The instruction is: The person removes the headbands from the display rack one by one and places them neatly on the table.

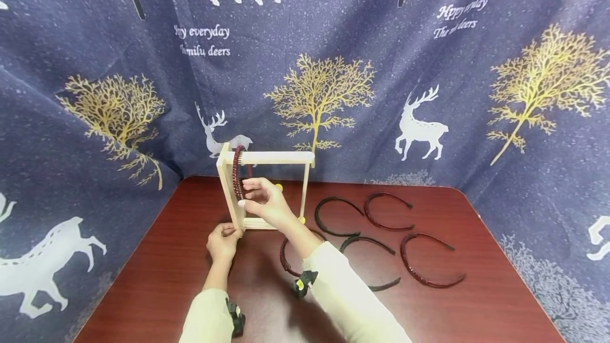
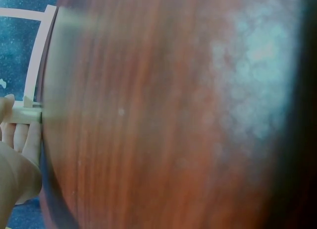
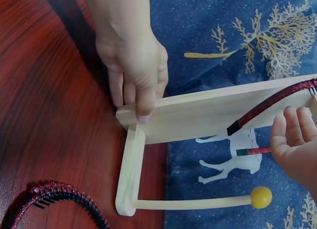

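A pale wooden rack (image 1: 276,158) stands upright at the table's back left, with a top bar, a base and a thin rod ending in a yellow ball (image 3: 261,197). Over the bar's left end hangs a dark red toothed headband (image 1: 236,173), close to the upright board (image 3: 183,120). My left hand (image 1: 222,242) grips the board's bottom corner, thumb on one face and fingers on the other. Beside the hanging headband is my right hand (image 1: 269,202), its fingers loosely bent and apart from the thumb. In the right wrist view the headband's tips hang free.
Several headbands lie on the red-brown table (image 1: 167,290) to the right, among them a black one (image 1: 320,210) and a dark red one (image 1: 407,258). Another red headband (image 1: 284,258) is partly under my right forearm. A blue patterned cloth (image 1: 333,30) hangs behind.
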`<state>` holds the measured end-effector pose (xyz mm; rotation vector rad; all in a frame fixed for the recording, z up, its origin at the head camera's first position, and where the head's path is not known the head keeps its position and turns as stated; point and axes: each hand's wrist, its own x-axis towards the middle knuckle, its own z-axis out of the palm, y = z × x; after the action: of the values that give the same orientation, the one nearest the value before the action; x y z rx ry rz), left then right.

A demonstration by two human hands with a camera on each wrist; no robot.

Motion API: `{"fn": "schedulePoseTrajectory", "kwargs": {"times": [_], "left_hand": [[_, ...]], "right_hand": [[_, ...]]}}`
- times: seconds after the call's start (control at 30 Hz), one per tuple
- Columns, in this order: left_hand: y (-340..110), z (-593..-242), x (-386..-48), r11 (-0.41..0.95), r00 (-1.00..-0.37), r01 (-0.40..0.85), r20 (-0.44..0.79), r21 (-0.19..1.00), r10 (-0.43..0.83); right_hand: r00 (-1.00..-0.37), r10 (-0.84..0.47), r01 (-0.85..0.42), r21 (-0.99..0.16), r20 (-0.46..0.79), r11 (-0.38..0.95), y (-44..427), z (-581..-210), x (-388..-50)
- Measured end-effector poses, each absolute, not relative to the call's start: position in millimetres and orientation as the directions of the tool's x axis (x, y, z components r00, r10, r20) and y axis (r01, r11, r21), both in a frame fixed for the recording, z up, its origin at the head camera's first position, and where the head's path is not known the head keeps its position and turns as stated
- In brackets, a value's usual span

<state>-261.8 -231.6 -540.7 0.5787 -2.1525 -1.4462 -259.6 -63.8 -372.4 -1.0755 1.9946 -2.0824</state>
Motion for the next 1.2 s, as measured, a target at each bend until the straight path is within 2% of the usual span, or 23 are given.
{"fn": "schedulePoseTrajectory", "kwargs": {"times": [0.3,0.6,0.8,0.97,1.2], "left_hand": [[-231,-541,-261,0.335,-0.797,-0.083,0.139,0.938,-0.587],[-232,-541,-262,0.335,-0.8,-0.063,0.153,0.94,-0.58],[-231,-540,-263,0.322,-0.799,-0.06,0.148,0.945,-0.583],[-231,-541,-263,0.326,-0.798,-0.048,0.16,0.944,-0.581],[-233,-544,-263,0.343,-0.795,-0.04,0.178,0.938,-0.58]], "right_hand": [[-0.765,-0.506,-0.416,-0.905,0.4,-0.086,-75,-374,-260],[-0.775,-0.423,-0.475,-0.874,0.469,-0.1,-75,-378,-258],[-0.776,-0.415,-0.474,-0.873,0.474,-0.112,-76,-378,-260],[-0.761,-0.433,-0.497,-0.863,0.484,-0.092,-76,-371,-260],[-0.704,-0.421,-0.627,-0.779,0.572,-0.007,-70,-357,-258]]}}
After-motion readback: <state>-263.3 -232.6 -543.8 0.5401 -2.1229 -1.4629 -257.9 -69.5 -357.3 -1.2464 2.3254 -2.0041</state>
